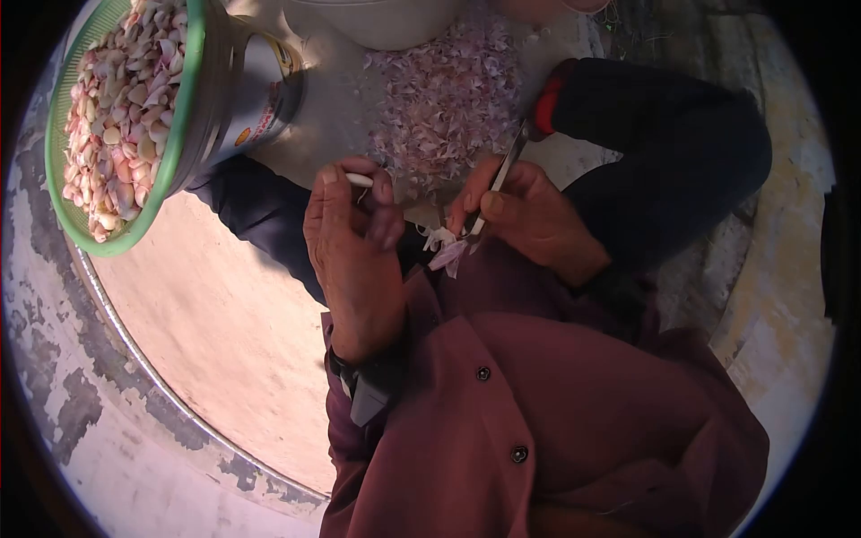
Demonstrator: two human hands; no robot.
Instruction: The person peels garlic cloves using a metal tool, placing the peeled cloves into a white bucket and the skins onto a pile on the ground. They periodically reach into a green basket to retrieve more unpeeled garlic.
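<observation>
The left hand [350, 247] has its fingers pinching a garlic clove [360, 180], the right hand [529, 220] has its fingers closed around a red-handled knife [513, 154], with papery skin [446, 249] just below them, and the tin [260, 94] beyond the left fingers bears an unreadable label.

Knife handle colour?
The knife handle is red; head view, above the right hand.
</observation>
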